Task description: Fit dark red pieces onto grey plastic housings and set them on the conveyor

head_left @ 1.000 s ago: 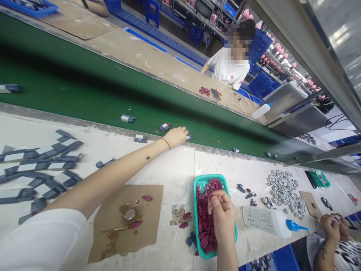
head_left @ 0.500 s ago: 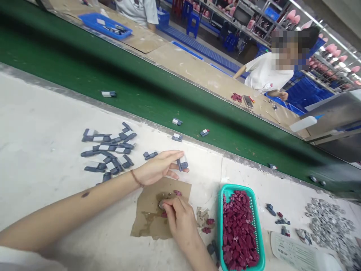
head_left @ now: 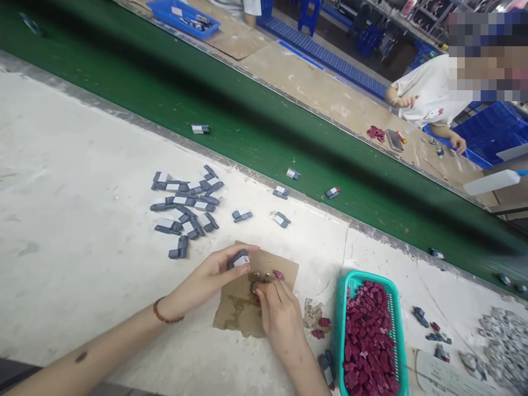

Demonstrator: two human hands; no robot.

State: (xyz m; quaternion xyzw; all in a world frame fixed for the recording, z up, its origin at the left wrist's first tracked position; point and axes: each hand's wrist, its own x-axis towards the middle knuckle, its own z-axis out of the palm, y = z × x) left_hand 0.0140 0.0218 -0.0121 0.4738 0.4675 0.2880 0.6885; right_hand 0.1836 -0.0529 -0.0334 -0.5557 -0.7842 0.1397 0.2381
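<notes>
My left hand is closed around a dark blue-grey plastic part with a light face, held over the left edge of a brown cardboard sheet. On that sheet, the fingertips of my right hand are pinched together at a small round metallic piece resembling a bottle cap. Whatever is between those fingertips is hidden. Wet brown stains surround it, and a small dark-red piece lies close by. Similar blue-grey parts form a pile to the left. A single such part rests beyond the cardboard.
A teal basket of dark-red pieces stands at my right, with grey pieces farther right. A green conveyor belt carrying several parts crosses beyond the table. Across it, a person in a white shirt sits by a blue tray.
My left hand has let go of one blue-grey part on the table, drawn back toward the cardboard, and now holds another. My right hand stays at the round piece. The view has shifted.
</notes>
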